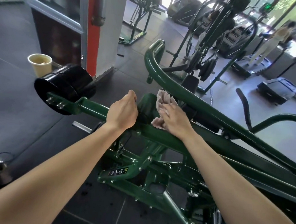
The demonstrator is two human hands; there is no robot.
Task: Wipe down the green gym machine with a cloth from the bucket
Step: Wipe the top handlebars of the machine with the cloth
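Our right hand (pixel 174 120) presses the cloth (pixel 162 102) flat, fingers straight, on the green machine's beam (pixel 93 109) — it runs from upper left to lower right — while our left hand (pixel 122 111), just beside it, curls around that beam.

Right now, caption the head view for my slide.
Right hand presses a pinkish cloth onto the green gym machine while the left hand grips its bar.
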